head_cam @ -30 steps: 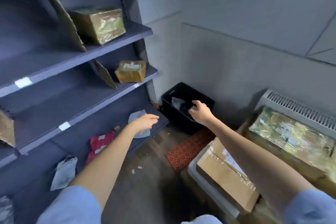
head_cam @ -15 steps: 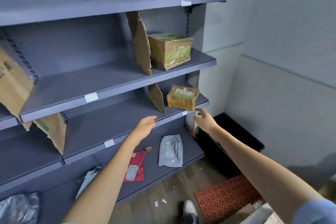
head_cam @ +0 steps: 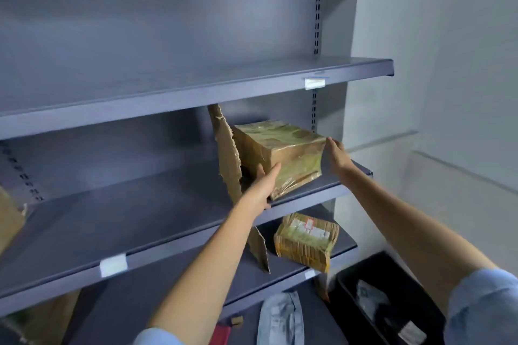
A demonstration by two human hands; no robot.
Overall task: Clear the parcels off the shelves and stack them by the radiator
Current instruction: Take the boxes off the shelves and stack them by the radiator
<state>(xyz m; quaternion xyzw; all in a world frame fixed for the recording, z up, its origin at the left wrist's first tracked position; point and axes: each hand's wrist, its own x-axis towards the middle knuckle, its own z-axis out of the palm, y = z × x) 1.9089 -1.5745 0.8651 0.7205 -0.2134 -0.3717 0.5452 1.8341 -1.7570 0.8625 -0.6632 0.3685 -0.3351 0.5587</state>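
You can't read any text here. The white shipping label [head_cam: 307,228] on the small tape-wrapped cardboard parcel [head_cam: 306,244] is too blurred, and the white tags [head_cam: 314,83] on the grey metal shelf edges [head_cam: 196,103] look blank to you.

Torn cardboard divider [head_cam: 227,157] just left of taped parcel [head_cam: 283,154], shelf above [head_cam: 196,92] close overhead, bare shelf [head_cam: 126,221] leftward

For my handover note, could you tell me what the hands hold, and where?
The taped cardboard parcel: left hand at its near-left corner, right hand at its right edge.
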